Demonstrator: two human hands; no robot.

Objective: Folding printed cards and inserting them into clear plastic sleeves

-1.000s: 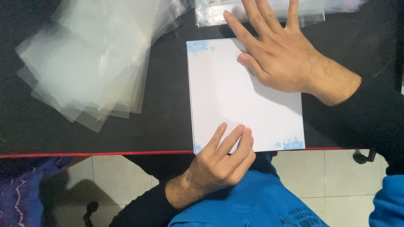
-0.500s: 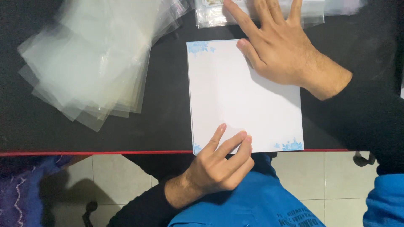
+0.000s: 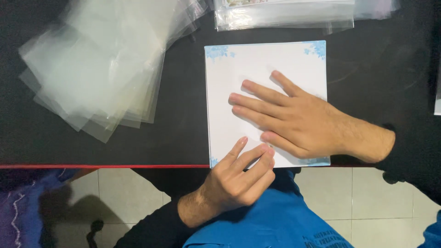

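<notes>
Black worktop [image 3: 183, 138] with a red front edge, pale floor tiles below. Dead centre lies a white square sheet [image 3: 239, 69] with blue snowflake corners, its near edge at the worktop's lip. The right hand [image 3: 294, 121] lies spread flat on it, pressing, gripping nothing. The left hand [image 3: 239, 177] is loosely curled, fingertips resting on the near edge. It looks light, thin and bendable: best taken by an edge. Glossy clear sleeves [image 3: 96, 78] fan out left; filled packets [image 3: 285, 14] lie beyond.
</notes>
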